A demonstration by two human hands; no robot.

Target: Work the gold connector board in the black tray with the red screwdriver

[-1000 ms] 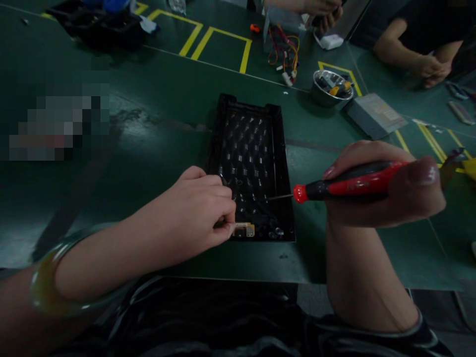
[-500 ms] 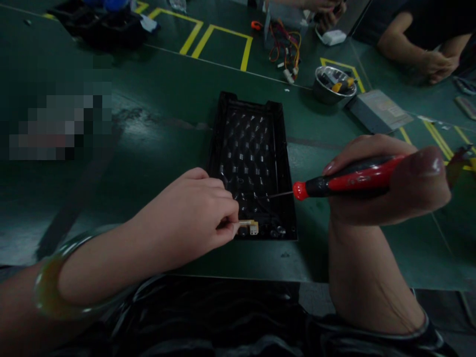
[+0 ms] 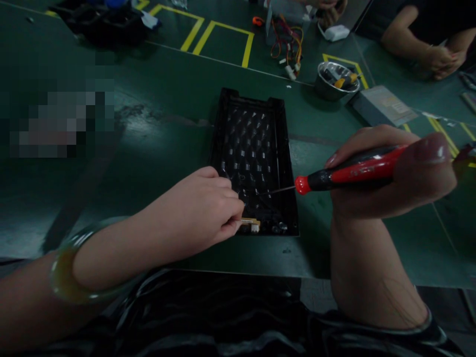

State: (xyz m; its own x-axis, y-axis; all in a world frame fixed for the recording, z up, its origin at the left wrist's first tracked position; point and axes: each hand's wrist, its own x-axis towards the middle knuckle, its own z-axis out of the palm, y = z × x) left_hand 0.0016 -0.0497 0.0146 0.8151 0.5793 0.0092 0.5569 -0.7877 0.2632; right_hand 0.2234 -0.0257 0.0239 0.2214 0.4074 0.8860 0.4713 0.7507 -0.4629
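Panel (image 3: 250, 148) lies near the counter (image 3: 286, 263) edge, room open past the panel's far rim; my left hand (image 3: 211, 208) pinches the board (image 3: 254, 222), my right hand (image 3: 422, 173) grips the screwdriver (image 3: 357, 174).

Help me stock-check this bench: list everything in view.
Casing: one, black, table centre
Circuit board: one, yellowish, casing's near end
Screwdriver: one, red and black, shaft over casing
Table: one, green, full width
Tape: several strips, yellow, on table
Bowl: one, silver, upper right
Box: one, grey, beside bowl
Cables: several, red and yellow, top
Orange item: one, orange, left of cables
White item: one, white, top right
Tray: one, black, upper left
Pixelated patch: one, greyish, left, unreadable
Co-workers' hands: two pairs, top right
Bangle: one, green and amber, left wrist
Left grip: one, bare, at circuit board
Right grip: one, bare, around screwdriver
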